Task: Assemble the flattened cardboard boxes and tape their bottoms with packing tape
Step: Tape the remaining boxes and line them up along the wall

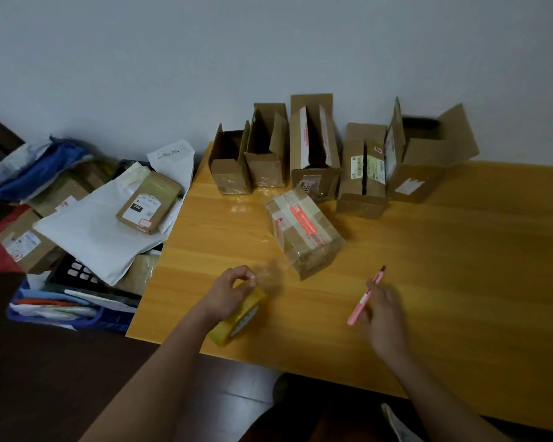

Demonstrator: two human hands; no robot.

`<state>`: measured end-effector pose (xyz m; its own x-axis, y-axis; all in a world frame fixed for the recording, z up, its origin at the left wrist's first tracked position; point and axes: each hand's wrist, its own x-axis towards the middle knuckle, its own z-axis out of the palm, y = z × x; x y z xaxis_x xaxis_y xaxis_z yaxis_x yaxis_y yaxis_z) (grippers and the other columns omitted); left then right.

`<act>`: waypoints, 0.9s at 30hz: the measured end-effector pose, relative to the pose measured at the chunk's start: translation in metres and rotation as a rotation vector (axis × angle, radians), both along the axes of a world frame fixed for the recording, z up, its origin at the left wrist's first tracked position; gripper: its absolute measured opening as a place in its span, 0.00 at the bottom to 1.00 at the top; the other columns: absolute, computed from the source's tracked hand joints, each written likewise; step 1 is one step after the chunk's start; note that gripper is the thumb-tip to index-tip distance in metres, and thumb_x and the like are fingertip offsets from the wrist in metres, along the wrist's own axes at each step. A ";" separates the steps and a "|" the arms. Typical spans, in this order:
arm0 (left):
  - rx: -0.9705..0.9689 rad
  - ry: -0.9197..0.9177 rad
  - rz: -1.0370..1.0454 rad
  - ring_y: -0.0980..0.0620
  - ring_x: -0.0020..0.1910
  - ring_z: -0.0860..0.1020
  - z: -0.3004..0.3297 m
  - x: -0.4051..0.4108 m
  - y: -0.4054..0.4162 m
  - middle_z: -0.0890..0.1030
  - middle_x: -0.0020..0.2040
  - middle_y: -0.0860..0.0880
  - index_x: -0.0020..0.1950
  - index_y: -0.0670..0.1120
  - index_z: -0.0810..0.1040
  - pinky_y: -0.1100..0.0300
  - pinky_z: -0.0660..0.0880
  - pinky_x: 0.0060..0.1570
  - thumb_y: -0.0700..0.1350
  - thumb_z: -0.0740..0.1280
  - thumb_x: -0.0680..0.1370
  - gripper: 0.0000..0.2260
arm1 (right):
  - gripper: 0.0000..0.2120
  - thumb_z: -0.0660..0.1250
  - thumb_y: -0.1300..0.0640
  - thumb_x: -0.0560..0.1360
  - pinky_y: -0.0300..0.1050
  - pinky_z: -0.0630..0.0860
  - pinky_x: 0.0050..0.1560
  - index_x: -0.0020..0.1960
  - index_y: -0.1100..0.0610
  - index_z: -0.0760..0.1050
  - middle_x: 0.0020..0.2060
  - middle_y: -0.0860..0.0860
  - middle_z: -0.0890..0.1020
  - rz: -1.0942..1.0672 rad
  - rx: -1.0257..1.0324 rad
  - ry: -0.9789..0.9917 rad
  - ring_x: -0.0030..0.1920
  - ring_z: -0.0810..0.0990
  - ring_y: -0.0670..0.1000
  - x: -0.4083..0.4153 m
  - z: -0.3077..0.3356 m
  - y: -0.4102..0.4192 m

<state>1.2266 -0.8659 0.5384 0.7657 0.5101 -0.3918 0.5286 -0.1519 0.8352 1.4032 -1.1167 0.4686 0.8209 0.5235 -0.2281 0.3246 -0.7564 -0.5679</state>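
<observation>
Packing tape (238,317), a yellowish roll with a glossy rim, sits at the near edge of the wooden table (428,282) under the left hand (227,295). That hand's fingers curl over the roll, and thumb and forefinger pinch a clear strip of tape pulled from it. To the right, the right hand (385,309) grips a slim pink utility knife (364,298), fingers wrapped round its lower half, the tip pointing away.

Beyond the hands lies a sealed cardboard box (304,232) on its side, brown and matte, crossed with shiny tape and an orange label. Farther back, against the pale wall, a row of open boxes (342,161) stands upright, flaps raised. Off the table's left edge, a heap of white mailer bags (93,231) and parcels spills over a blue crate (77,317).
</observation>
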 end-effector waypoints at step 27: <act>-0.003 0.088 0.123 0.55 0.52 0.71 0.015 -0.058 0.008 0.65 0.60 0.49 0.71 0.63 0.63 0.58 0.73 0.59 0.48 0.73 0.74 0.30 | 0.15 0.71 0.57 0.75 0.42 0.68 0.35 0.33 0.56 0.70 0.30 0.54 0.78 0.183 0.390 0.428 0.32 0.73 0.46 -0.088 0.034 0.157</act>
